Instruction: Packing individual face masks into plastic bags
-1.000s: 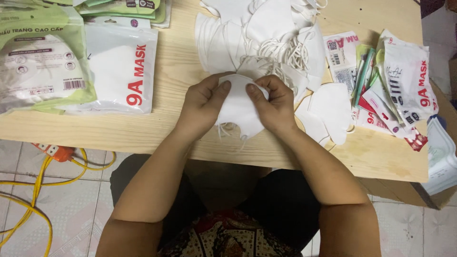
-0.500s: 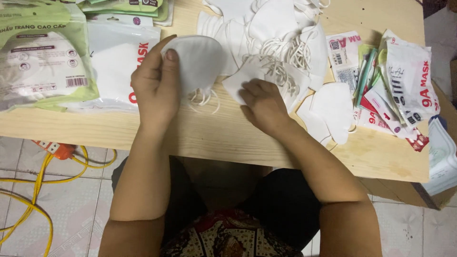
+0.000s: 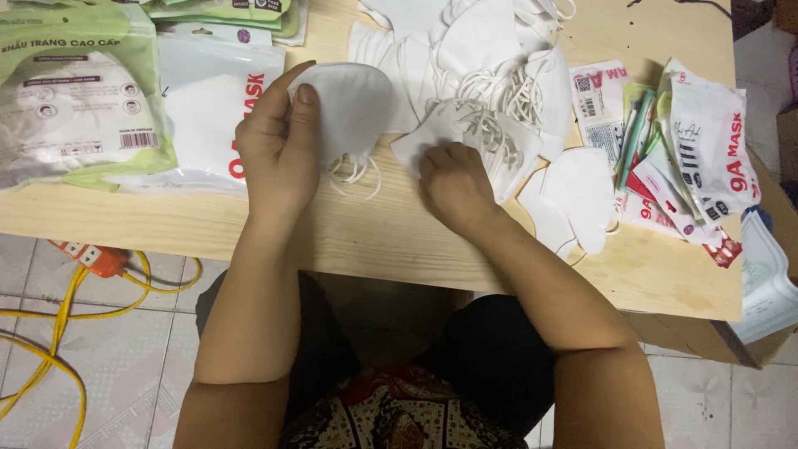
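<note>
A white folded face mask (image 3: pixel 349 104) sits upper centre of the frame, raised just over the tabletop (image 3: pixel 366 241), its ear loops dangling below it. The left hand (image 3: pixel 278 145) has it in a clenched grip, thumb pressed on the mask's near face and fingers behind. Just right of it, the right hand (image 3: pixel 453 179) presses flat on a second white mask (image 3: pixel 420 141) lying on the wood, fingers curled down onto it rather than closed around it. Beyond that hand spreads a loose pile of white masks (image 3: pixel 482 58) with tangled loops. At the upper left lie sealed mask packets (image 3: pixel 208 100), at the right edge a heap of empty wrappers (image 3: pixel 698 158). An orange power strip (image 3: pixel 87 256) lies on the tiled floor, lower left.
</note>
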